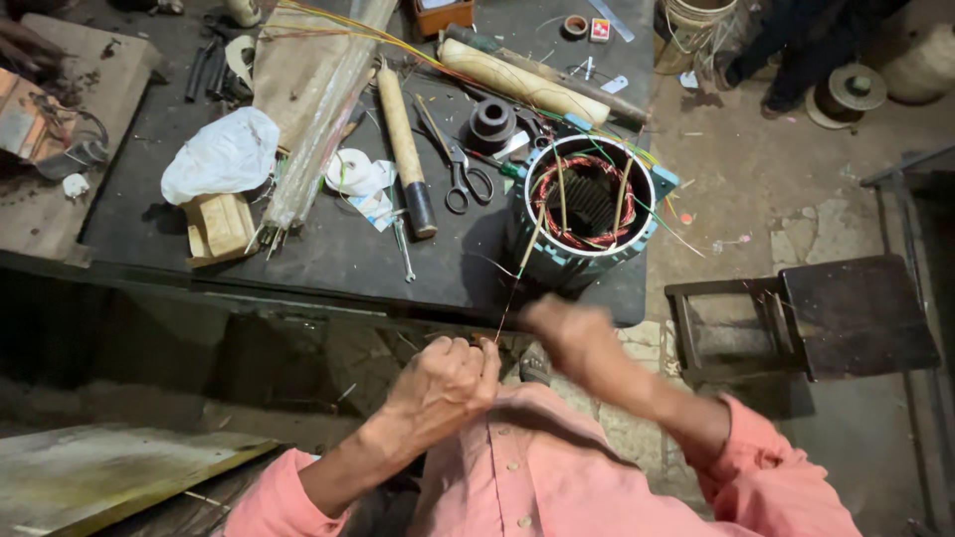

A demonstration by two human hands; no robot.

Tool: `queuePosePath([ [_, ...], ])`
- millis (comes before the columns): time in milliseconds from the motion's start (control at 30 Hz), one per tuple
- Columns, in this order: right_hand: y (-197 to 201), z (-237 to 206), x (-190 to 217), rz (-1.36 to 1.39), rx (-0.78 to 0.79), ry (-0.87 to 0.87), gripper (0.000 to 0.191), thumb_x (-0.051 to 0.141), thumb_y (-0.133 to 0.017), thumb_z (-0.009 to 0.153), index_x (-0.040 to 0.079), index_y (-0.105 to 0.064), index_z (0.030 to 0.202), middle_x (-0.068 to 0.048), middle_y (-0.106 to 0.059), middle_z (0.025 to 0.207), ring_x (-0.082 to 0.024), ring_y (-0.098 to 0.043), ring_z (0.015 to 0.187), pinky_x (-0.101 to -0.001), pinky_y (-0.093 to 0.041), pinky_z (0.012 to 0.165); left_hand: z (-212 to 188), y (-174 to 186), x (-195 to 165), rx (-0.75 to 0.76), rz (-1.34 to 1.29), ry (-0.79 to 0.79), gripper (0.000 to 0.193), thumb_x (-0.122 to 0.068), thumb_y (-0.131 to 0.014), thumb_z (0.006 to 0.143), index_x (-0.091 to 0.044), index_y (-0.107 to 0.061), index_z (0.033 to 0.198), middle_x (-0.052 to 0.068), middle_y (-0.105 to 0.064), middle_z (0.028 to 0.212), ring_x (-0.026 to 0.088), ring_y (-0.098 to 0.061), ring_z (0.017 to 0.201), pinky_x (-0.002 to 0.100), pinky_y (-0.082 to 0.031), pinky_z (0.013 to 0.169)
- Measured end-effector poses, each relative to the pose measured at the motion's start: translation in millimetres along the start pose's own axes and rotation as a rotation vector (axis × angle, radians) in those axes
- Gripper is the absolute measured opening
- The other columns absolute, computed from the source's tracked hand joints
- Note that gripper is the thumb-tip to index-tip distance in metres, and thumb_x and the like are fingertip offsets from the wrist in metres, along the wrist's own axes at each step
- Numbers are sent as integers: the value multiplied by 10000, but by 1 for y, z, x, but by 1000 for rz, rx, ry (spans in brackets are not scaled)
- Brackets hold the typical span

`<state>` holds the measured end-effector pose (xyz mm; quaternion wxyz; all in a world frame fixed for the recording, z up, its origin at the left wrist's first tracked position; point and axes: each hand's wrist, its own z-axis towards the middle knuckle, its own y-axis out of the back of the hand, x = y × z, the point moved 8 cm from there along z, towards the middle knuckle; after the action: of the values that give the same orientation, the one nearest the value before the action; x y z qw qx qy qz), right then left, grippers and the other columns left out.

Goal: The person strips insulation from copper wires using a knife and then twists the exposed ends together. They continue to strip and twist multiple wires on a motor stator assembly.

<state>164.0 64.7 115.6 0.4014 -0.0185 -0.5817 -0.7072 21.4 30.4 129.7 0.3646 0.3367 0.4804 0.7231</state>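
The left hand (pixel 445 383) pinches a thin wire (pixel 514 283) running from the motor stator (pixel 587 209) on the bench edge. The right hand (pixel 562 333) is blurred; its grip cannot be told. Keep the wire taut and straight.

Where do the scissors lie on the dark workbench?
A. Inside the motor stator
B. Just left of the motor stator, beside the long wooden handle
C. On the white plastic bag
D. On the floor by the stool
B: the scissors lie flat between the wooden handle and the motor stator.
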Motion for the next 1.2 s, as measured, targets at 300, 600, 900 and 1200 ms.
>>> queuePosePath([
  [300,-42,-23,-14,66,-19,-68,242,-16,-656,719,29,-624,954,-196,-606,823,-416,-626,728,-480,-492,592,-8,-18,4,34,-68,81,378,-184,-637,763,63,-715,1038,80,-654,686,205,-636,663,325,-503,623],
  [600,-41,-21,-10,103,-89,-77,274,-45,-652,758,17,-657,1025,-176,-629,814,-388,-630,659,-456,-488,541,-19,-21,10,-35,-193,202,355,-127,-650,792,29,-706,1106,36,-608,702,193,-620,695,344,-498,627],
  [900,-36,-20,-8,108,-192,-74,184,1,-690,842,27,-669,1023,-172,-647,836,-388,-657,706,-445,-523,598,-26,-24,14,-93,-309,309,372,-81,-636,800,57,-694,1141,86,-604,704,238,-616,669,388,-503,597],
  [1200,-39,-19,-7,171,-205,-147,180,56,-738,773,50,-644,926,-157,-604,758,-352,-630,655,-436,-502,583,-40,-29,23,-256,-571,511,406,-5,-703,729,19,-696,1134,123,-608,652,324,-618,612,450,-487,553],
])
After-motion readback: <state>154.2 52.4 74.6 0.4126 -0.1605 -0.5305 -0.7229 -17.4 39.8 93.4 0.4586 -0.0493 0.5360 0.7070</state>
